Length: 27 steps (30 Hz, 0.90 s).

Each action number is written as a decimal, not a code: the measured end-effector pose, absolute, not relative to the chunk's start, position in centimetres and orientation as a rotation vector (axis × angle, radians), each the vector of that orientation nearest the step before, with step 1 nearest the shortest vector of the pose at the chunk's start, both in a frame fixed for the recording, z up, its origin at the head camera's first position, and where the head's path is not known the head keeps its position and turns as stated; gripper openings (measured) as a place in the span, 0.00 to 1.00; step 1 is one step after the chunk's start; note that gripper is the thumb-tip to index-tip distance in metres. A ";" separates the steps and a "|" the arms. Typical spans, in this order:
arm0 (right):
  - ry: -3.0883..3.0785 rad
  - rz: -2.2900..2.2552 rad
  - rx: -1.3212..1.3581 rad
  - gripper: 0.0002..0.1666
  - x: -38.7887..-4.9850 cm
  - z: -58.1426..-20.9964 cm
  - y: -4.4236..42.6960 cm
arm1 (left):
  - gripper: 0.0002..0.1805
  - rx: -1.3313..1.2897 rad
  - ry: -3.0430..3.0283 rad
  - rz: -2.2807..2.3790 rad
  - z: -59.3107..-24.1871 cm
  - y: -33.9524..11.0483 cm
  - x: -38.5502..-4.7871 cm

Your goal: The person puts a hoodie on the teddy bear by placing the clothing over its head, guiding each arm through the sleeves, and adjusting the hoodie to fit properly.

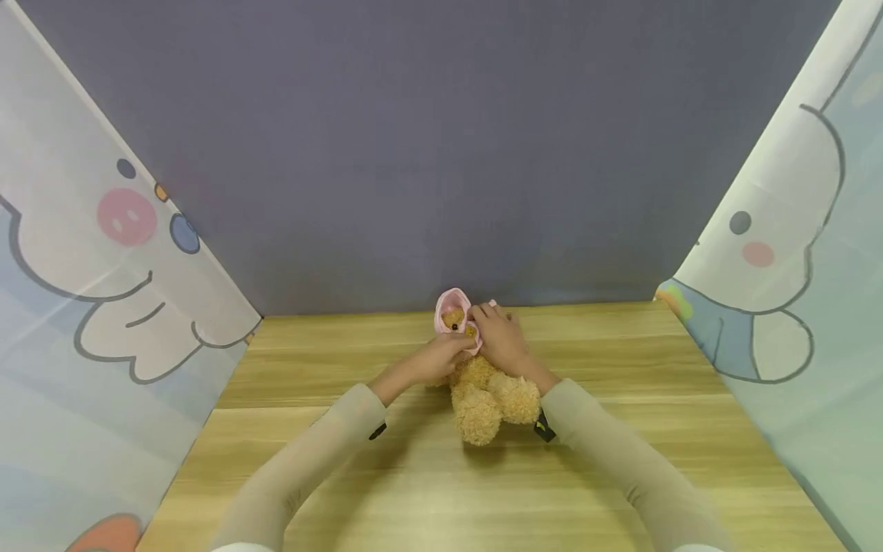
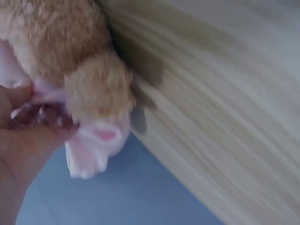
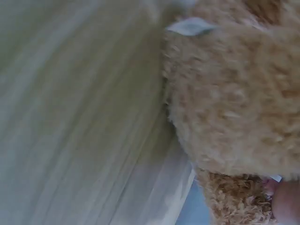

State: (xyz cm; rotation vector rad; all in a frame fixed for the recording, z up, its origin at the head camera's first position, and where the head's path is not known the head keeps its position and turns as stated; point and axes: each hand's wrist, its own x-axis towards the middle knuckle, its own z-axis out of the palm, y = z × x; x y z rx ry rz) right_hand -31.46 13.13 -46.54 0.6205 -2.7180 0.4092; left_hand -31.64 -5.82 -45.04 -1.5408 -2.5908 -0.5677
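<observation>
A curly tan plush toy (image 1: 478,415) lies on the wooden table, its legs toward the person. Around its head is a pink cloth piece (image 1: 451,300), whose pink and white part (image 2: 89,152) shows beside a plush limb in the left wrist view. My left hand (image 1: 441,357) pinches the pink cloth between thumb and fingers near the toy's neck. On the other side, my right hand (image 1: 502,336) lies against the cloth and the toy's head, fingers bent; what its fingertips hold is hidden. The right wrist view shows mostly plush fur (image 3: 234,98) with a white tag (image 3: 191,26).
The wooden table (image 1: 310,368) ends at a dark grey panel (image 1: 441,153) behind the toy. Cloths printed with cartoon animals hang at left (image 1: 62,253) and right (image 1: 773,207). Small black pieces show by both sleeves.
</observation>
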 end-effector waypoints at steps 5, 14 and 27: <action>-2.711 0.414 0.678 0.32 -32.4 -45.7 13.5 | 0.03 -1.329 -2.647 -0.557 -45.0 -5.5 -31.5; -2.697 0.673 1.199 0.37 -34.1 -45.6 18.0 | 0.46 -0.969 -2.808 -0.669 -46.2 -4.8 -31.0; -2.382 0.204 1.129 0.11 -34.0 -47.9 18.0 | 0.21 -0.955 -2.769 -0.295 -47.6 -4.5 -31.1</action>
